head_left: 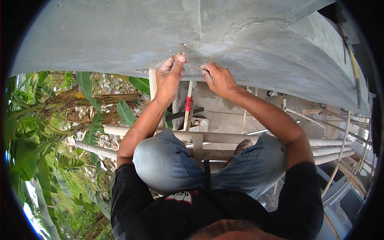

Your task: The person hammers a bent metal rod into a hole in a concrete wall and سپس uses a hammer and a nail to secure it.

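Observation:
Both of my hands are raised against the grey concrete wall (120, 40), close to its lower edge. My left hand (169, 78) pinches a thin brown rod (194, 65), with thumb and fingers closed. The other end of that rod lies in the closed fingers of my right hand (220, 80), so it spans the gap between them. A short brown stub (181, 49) sticks out at the wall just above my left thumb; I cannot tell whether it belongs to the same rod. A small pale tip (171, 54) shows beside the left fingers.
I sit with bent knees over horizontal bamboo poles (220, 137), high above a concrete floor (228, 106). An upright pole with a red wrap (188, 104) stands below my hands. Banana plants (44, 140) grow at the left. A yellow-and-dark long tool (355, 70) rests against the concrete at right.

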Motion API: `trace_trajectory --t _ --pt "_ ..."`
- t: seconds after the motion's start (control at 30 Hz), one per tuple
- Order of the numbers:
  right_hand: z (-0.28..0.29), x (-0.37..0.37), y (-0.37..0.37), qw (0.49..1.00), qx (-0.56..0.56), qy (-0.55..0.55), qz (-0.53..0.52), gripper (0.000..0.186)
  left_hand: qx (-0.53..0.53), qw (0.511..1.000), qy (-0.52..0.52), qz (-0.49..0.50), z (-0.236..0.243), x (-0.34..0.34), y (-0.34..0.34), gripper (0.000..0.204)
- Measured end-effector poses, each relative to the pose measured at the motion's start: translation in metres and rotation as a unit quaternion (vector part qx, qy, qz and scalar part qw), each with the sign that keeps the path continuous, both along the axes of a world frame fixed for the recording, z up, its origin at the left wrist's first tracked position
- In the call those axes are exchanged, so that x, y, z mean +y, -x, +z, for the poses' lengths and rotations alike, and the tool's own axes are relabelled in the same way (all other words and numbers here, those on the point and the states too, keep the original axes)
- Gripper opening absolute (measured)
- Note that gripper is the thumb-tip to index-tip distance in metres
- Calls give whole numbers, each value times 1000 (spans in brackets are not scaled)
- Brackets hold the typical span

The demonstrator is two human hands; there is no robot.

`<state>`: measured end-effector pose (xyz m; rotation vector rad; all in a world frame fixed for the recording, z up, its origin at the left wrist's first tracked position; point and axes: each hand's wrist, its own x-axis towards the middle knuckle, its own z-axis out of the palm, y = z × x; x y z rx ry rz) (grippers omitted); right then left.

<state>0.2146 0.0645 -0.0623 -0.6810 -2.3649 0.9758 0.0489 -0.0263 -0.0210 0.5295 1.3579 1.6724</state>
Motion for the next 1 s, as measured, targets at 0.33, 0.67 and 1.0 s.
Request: trace_trajectory --t 0.33,0.67,1.0 --pt "-5 2 -1 1000 -24 -19 -2 16 -1 1000 3 17 -5 0 -3 26" --pt "-6 8 -8 994 -97 -37 -41 20 -3 1000 0 8 0 4 -4 28" --pt "-19 13 -11 998 -38 -48 -5 19 -6 1000 -2 17 1 3 -5 24"
